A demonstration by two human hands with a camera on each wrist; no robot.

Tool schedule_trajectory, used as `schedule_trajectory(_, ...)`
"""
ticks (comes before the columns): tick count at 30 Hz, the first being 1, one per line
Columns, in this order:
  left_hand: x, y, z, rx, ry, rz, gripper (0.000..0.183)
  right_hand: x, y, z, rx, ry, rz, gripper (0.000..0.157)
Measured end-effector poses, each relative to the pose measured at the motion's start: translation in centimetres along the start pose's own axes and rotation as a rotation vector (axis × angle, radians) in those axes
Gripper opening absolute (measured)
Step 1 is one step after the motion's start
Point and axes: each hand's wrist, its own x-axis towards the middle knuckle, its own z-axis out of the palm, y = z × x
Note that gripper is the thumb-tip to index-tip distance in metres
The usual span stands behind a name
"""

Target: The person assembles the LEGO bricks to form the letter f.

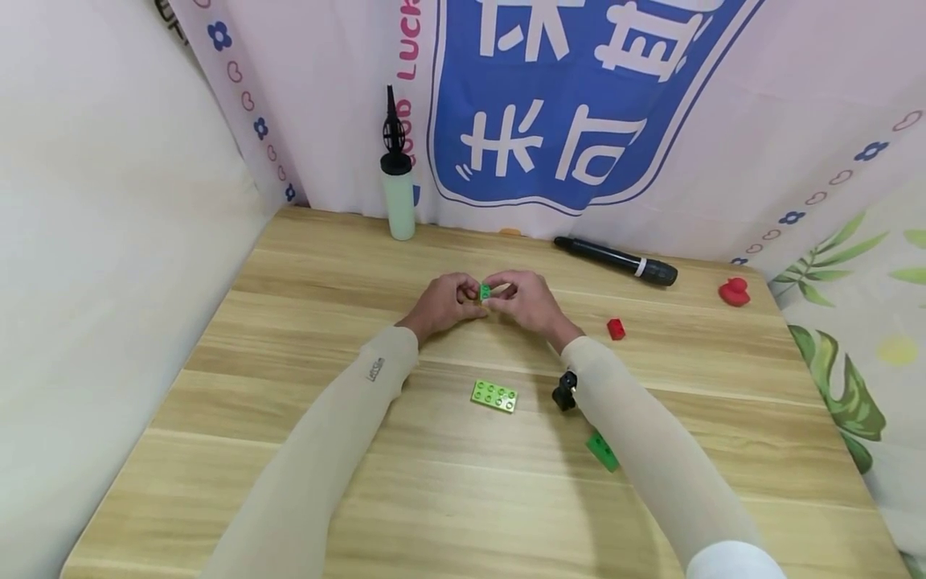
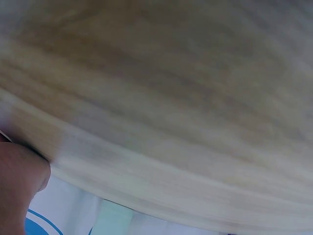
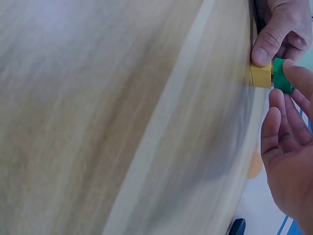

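Both hands in it now! My right hand [image 1: 530,303] has the green block [image 3: 282,76] by its fingertips, opened only as wide as the block; my left hand [image 1: 441,304] pinches the yellow block [image 3: 261,76], thumb down on its edge. And here's the danger: a thin gap shows between the two, with a bit of yellow in it, likely a stud. Locked or merely lined up? I can't tell. Push at a slant and I'd say the green one could tip and catch crooked; squeeze too lightly and it might twist out, because so little fingertip is on it. That left thumb, perched on an edge, could slide off under a hard shove too. As for position, green sits right at the ends of my right fingers, well clear of the palm, its yellow partner just beside it, the pair between my hands. From the left wrist, no help: the pinch is out of sight.
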Motion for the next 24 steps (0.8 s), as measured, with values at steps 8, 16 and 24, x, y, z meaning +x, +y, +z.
schedule_trajectory(8,-0.03,-0.05,0.08,-0.010,0.002,0.011,0.032,-0.07,-0.42,0.11,-0.005,0.006,-0.010,0.027)
schedule_trajectory(16,0.03,0.05,0.00,-0.013,0.000,0.007,0.033,0.19,-0.67,-0.07,-0.003,-0.022,0.027,0.027)
schedule_trajectory(24,-0.03,-0.02,-0.04,-0.013,-0.013,0.011,0.033,0.46,-0.92,-0.40,0.018,-0.045,0.072,0.026)
